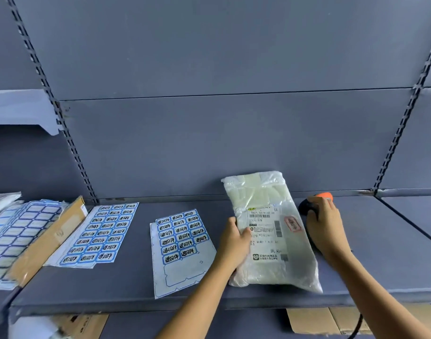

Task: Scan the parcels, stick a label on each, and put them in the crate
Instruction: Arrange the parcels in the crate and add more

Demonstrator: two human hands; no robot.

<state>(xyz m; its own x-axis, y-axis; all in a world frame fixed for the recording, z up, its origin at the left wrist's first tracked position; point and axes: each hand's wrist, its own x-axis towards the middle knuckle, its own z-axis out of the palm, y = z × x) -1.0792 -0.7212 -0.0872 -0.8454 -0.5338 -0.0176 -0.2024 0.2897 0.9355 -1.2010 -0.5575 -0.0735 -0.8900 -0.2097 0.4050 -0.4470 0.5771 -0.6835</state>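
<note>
Shelf (136, 285), grey metal, one level in view. Parcel (270, 241): one, white plastic bag, lying on the shelf right of centre, far end against the back panel; bears one printed shipping label (265, 231) and one red-bordered sticker (292, 223). Left hand (234, 238): fingers curled round the parcel's left edge, thumb on top. Right hand (324, 226): fingers curled over one scanner (306, 207), black with an orange top, just beside the parcel's right edge. Label sheets: one part-used sheet (182, 250), lower rows peeled bare, left of the parcel; one full three-column sheet (104, 233) further left; one stack of blank blue-bordered sheets (16, 238) on cardboard (48, 243) at far left.
</note>
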